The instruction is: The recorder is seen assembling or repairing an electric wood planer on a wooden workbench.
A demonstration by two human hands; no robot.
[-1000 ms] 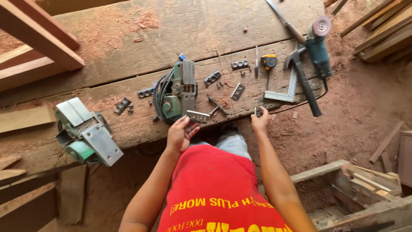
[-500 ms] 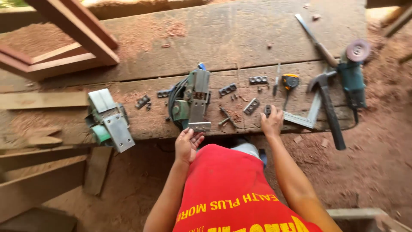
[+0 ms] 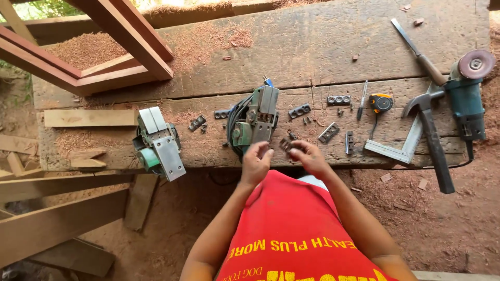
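Note:
My right hand [image 3: 310,157] holds a small dark metal part [image 3: 285,144] at the front edge of the plank workbench [image 3: 312,47]. My left hand [image 3: 255,165] is just left of it, fingertips pinched together with nothing visible in them. Both hands hover right in front of a green electric planer [image 3: 255,118] that lies with its black cord coiled beside it. Several small dark metal clamp pieces [image 3: 299,110] are scattered around the planer.
A second planer [image 3: 159,143] overhangs the bench edge at left. On the right lie a tape measure [image 3: 381,102], try square [image 3: 403,151], hammer [image 3: 431,140], angle grinder [image 3: 466,101] and long chisel [image 3: 416,49]. A red wooden frame [image 3: 104,57] and sawdust sit far left.
Both hands came together at the bench edge in front of the planer. My right hand left the bench top and now holds a small metal part. The view shifted right.

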